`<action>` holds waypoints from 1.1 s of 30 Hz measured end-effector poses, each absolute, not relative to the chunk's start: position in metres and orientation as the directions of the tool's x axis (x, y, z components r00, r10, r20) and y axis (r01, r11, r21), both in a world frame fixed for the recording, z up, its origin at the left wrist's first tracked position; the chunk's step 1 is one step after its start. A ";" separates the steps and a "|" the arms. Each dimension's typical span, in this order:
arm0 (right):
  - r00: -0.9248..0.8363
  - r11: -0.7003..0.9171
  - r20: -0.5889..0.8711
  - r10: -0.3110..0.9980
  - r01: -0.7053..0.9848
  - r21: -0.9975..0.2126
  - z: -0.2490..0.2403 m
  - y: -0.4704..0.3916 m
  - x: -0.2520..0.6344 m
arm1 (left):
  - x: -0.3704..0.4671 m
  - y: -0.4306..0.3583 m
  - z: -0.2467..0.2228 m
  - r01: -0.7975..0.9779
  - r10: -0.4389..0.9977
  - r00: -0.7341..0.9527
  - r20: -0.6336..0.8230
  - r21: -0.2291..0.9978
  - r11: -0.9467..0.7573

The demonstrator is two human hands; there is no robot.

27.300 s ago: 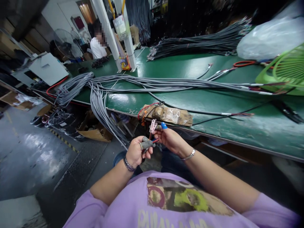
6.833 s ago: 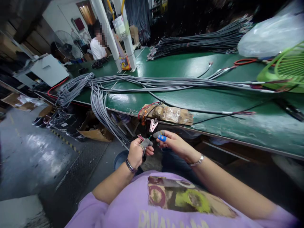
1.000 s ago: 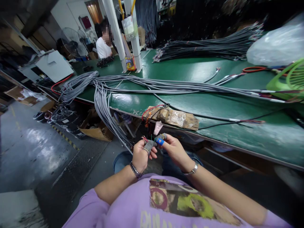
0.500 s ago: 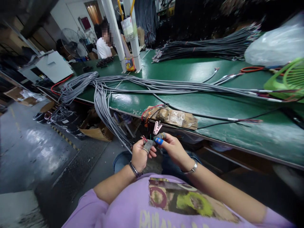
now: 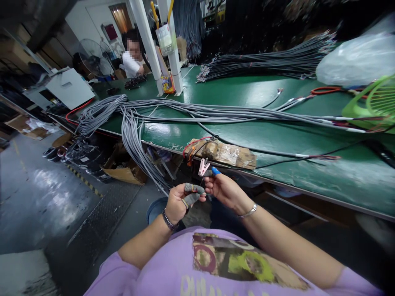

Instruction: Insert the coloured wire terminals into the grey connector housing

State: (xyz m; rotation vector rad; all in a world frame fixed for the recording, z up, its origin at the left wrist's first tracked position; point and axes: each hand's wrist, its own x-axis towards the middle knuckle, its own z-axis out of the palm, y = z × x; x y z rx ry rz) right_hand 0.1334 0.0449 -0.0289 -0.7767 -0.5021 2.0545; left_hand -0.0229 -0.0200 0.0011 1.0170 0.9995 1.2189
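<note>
My left hand (image 5: 182,200), with grey finger covers, is closed in front of the bench edge; small red and green wire ends show at its fingertips. Just right of it is my right hand (image 5: 222,189), a blue cover on its thumb and a grey one on a finger. Its fingers are bent near the pink clip (image 5: 203,167), and whatever lies between them is too small to make out. The clip hangs at the edge, beside a taped wooden block (image 5: 226,153) with black and red wires on it.
Long grey cables (image 5: 197,112) run across the green bench (image 5: 247,94) and droop over its front edge. Behind lie black cables (image 5: 265,61), a plastic bag (image 5: 354,61) and a green fan (image 5: 378,100). A person (image 5: 132,61) sits at the far left.
My hands have moved apart. The right one rose towards the pink clip, its blue-covered thumb now pointing up; the left shifted slightly left. The far person's head has turned.
</note>
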 end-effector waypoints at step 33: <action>-0.377 -0.478 -0.294 0.878 -0.662 -0.578 -0.021 0.055 0.116 | -0.019 -0.003 0.002 -0.396 0.987 0.022 -0.157 0.905 0.153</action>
